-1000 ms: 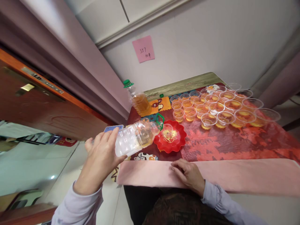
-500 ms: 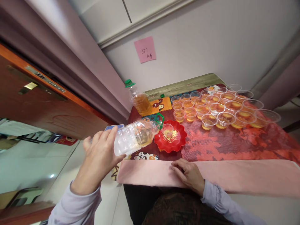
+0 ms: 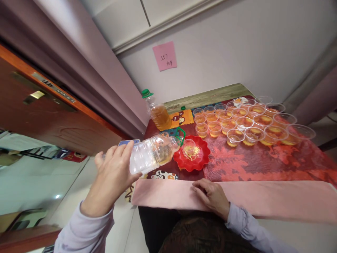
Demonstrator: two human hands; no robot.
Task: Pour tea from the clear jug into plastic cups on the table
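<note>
- At left of centre, a person's left hand (image 3: pixel 113 167), emerging from a pale lilac sleeve (image 3: pixel 86 228), is grasping a clear plastic bottle (image 3: pixel 146 154) near its base, the thumb pressing along the lower side

- The bottle is leaning far over, its neck pointing toward the right of the frame and a green handle (image 3: pixel 180 133) standing out beside its mouth, while pale yellow liquid (image 3: pixel 162 157) is pooling toward the neck end

- Near the middle of the frame, a small clear cup (image 3: pixel 189 147) is sitting in a scalloped red plate (image 3: pixel 202 154), the bottle's mouth tilting just beside its rim; whether liquid is flowing is too fine to tell

- At lower centre, the right hand (image 3: pixel 212 195) is lying released on a folded pink cloth (image 3: pixel 168 193), its fingers loosely bending

- At right, rows of clear cups (image 3: pixel 235 133), many showing amber liquid, are covering part of a red patterned tablecloth (image 3: pixel 237 163) on the desk (image 3: pixel 207 99)

- Above centre, a green-capped bottle (image 3: pixel 160 117) is standing part-filled with amber liquid, and a small green cap (image 3: pixel 183 108) is lying to its right

- Higher up, a pink note (image 3: pixel 165 56) reading "357" is hanging on the pale wall (image 3: pixel 223 52)
</note>
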